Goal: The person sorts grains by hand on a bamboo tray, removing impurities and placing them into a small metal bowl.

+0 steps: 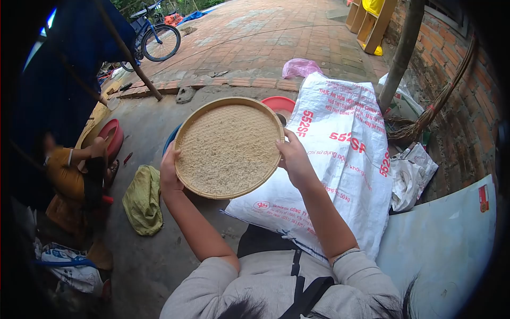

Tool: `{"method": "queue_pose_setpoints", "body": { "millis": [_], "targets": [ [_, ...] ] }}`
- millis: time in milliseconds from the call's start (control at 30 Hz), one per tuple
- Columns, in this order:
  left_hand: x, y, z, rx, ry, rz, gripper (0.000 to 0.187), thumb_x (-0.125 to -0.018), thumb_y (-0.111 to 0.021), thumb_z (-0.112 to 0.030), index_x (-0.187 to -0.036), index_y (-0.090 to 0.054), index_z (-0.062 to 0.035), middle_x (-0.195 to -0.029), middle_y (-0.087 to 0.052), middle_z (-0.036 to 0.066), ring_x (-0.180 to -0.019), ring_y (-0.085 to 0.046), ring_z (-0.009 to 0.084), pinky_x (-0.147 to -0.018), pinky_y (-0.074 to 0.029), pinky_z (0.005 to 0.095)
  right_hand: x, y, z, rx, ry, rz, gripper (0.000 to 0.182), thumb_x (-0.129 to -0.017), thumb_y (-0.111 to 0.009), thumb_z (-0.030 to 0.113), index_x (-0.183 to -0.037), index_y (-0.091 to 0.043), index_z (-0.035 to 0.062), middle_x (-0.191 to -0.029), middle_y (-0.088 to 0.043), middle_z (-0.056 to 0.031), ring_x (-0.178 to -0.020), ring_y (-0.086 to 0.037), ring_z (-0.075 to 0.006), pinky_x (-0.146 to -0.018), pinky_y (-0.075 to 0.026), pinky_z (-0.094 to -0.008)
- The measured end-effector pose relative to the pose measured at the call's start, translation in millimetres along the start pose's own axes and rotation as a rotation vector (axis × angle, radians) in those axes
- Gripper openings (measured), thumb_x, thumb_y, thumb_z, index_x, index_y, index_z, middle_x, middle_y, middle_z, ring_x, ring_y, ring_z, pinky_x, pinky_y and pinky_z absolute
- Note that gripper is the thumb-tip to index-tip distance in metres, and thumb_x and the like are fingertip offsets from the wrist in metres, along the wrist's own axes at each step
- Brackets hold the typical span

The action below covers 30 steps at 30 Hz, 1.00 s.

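Left hand (170, 169) grips the tray (189, 186) near nine o'clock, right hand (295, 158) near three; moving the grain (228, 149) calls for level support.

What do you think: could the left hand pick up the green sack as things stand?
Probably not: the left hand is busy gripping the woven tray, though nothing seems to cover the green sack.

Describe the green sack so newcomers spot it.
Find the round tray of grain. Left of it, lower in view, the green sack lies crumpled on the grey ground. Its colour sets it apart from the large white sack printed in red.
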<state>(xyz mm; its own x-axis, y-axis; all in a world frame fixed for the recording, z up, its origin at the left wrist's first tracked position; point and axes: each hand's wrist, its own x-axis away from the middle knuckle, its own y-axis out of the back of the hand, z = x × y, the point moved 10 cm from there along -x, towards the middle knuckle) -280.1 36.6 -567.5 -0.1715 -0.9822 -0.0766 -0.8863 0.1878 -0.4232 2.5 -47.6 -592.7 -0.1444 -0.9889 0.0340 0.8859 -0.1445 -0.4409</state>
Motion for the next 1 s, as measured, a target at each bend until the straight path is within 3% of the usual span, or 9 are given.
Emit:
{"method": "queue_pose_setpoints", "body": {
  "millis": [167,233,367,567,767,833,867,933,1000],
  "targets": [
    [-22,-104,80,-0.094,0.085,0.065,0.043,-0.086,-0.04,-0.009,-0.127,-0.045,0.0052,-0.117,-0.057,0.018,-0.105,-0.059,0.0224,-0.092,-0.048,0.0335,3,129,42,-0.087,0.236,-0.368,0.036,-0.096,-0.039,0.012,-0.128,-0.044,-0.004,-0.115,-0.059,-0.0165,-0.098,-0.063,-0.0203,-0.082,-0.053,-0.0313],
    [-11,-140,91,-0.055,0.096,0.068,0.044,-0.086,-0.04,-0.009,-0.127,-0.045,0.0051,-0.117,-0.056,0.017,-0.105,-0.058,0.0219,-0.091,-0.047,0.033,9,154,66,-0.129,0.245,-0.324,0.036,-0.097,-0.037,0.012,-0.128,-0.043,-0.0047,-0.115,-0.059,-0.017,-0.1,-0.062,-0.0212,-0.084,-0.052,-0.0332],
    [-19,-111,75,0.034,0.047,0.109,0.046,-0.086,-0.04,-0.011,-0.13,-0.044,0.0046,-0.119,-0.056,0.018,-0.106,-0.058,0.0231,-0.092,-0.047,0.0339,19,96,86,-0.019,0.281,-0.251,0.04,-0.097,-0.038,0.011,-0.133,-0.037,-0.0053,-0.121,-0.054,-0.018,-0.109,-0.057,-0.0219,-0.093,-0.047,-0.0345],
    [6,-8,3,0.106,0.007,0.046,0.047,-0.085,-0.038,-0.01,-0.128,-0.044,0.0062,-0.118,-0.057,0.02,-0.105,-0.06,0.0266,-0.092,-0.049,0.0378,6,-21,6,-0.074,0.096,0.031,0.052,-0.095,-0.046,0.008,-0.14,-0.023,-0.0032,-0.13,-0.045,-0.0183,-0.12,-0.047,-0.0207,-0.103,-0.036,-0.0325],
    [-20,-61,54,-0.049,0.062,0.05,0.044,-0.085,-0.038,-0.008,-0.127,-0.045,0.0041,-0.109,-0.059,0.016,-0.092,-0.063,0.0205,-0.078,-0.054,0.0309,1,79,29,-0.091,0.13,-0.239,0.039,-0.095,-0.043,0.01,-0.132,-0.038,-0.0041,-0.116,-0.057,-0.0174,-0.098,-0.062,-0.0208,-0.085,-0.051,-0.0325],
    [-18,-110,83,-0.099,0.1,0.02,0.045,-0.086,-0.039,-0.009,-0.129,-0.043,0.0051,-0.113,-0.058,0.018,-0.099,-0.061,0.0225,-0.087,-0.05,0.0338,6,135,48,-0.057,0.247,-0.404,0.037,-0.095,-0.042,0.011,-0.129,-0.043,-0.0041,-0.117,-0.057,-0.0172,-0.098,-0.062,-0.0205,-0.085,-0.052,-0.0318],
    [-14,-127,89,-0.094,0.1,0.026,0.045,-0.086,-0.039,-0.009,-0.129,-0.043,0.0051,-0.113,-0.058,0.018,-0.099,-0.061,0.0225,-0.087,-0.05,0.0338,8,151,59,-0.079,0.24,-0.366,0.037,-0.096,-0.041,0.012,-0.129,-0.043,-0.0041,-0.117,-0.058,-0.0171,-0.099,-0.062,-0.0208,-0.086,-0.051,-0.0322],
    [-5,-151,104,-0.213,0.184,0.096,0.044,-0.085,-0.039,-0.009,-0.127,-0.045,0.0018,-0.101,-0.059,0.012,-0.079,-0.059,0.0143,-0.067,-0.052,0.0264,13,162,78,-0.112,0.234,-0.271,0.038,-0.096,-0.039,0.013,-0.131,-0.043,-0.0039,-0.118,-0.057,-0.0176,-0.104,-0.06,-0.0212,-0.089,-0.05,-0.0334],
    [-15,-139,98,-0.126,0.121,0.106,0.044,-0.085,-0.039,-0.009,-0.127,-0.045,0.002,-0.102,-0.059,0.013,-0.082,-0.06,0.0156,-0.071,-0.052,0.0273,17,144,82,-0.072,0.264,-0.301,0.039,-0.096,-0.039,0.012,-0.131,-0.042,-0.0041,-0.118,-0.057,-0.0176,-0.106,-0.059,-0.0214,-0.09,-0.049,-0.0335]
  ]
}}
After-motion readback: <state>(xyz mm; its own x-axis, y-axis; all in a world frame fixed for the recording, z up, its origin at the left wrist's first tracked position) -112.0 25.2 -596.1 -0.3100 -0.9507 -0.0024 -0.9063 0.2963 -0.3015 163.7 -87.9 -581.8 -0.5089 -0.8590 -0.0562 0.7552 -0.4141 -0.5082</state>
